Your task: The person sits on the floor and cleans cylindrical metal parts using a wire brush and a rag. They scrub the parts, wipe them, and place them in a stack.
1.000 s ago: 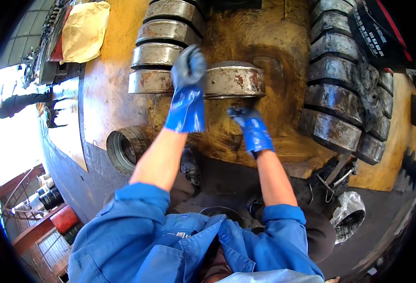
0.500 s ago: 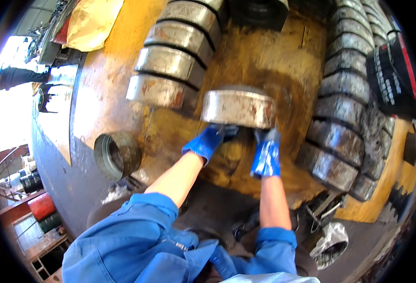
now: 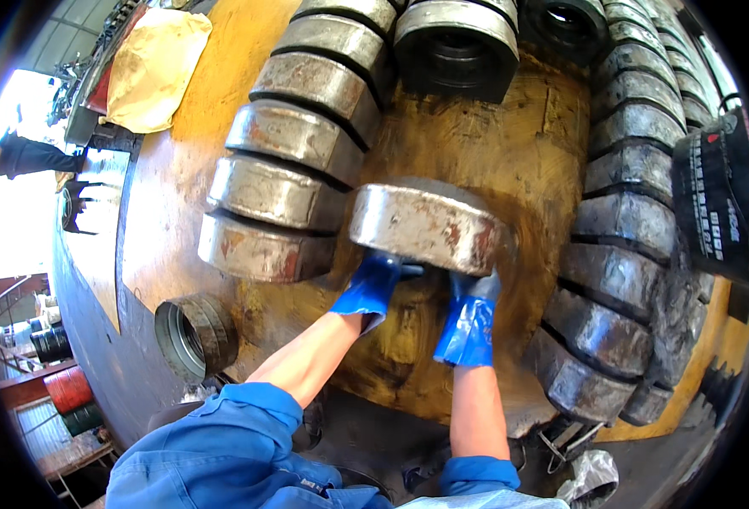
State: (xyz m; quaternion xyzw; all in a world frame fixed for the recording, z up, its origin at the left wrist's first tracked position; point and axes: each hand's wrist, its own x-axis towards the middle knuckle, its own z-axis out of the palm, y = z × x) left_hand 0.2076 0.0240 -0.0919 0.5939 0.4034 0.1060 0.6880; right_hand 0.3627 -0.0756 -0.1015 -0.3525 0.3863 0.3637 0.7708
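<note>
A thick, worn steel block (image 3: 429, 225) with a curved top and rust patches is at the middle of the wooden table (image 3: 552, 182). My left hand (image 3: 378, 284), in a blue glove, is closed on its near lower edge at the left. On its right lower corner my right hand (image 3: 474, 301), gloved the same way, is closed too. The fingertips of both hands are hidden beneath or behind the block. It looks tilted down to the right; whether it rests on the wood or is lifted I cannot tell.
A row of similar steel blocks (image 3: 277, 191) runs along the left, another row (image 3: 620, 216) along the right. At the far side more blocks (image 3: 455, 55) show round bores. A threaded metal ring (image 3: 194, 338) lies at the left edge. A black bag (image 3: 714, 191) sits far right.
The whole view has shifted, so the table and rows appear lower and more of the far blocks shows. The held block has tilted, its right end lower; both hands stay on it.
</note>
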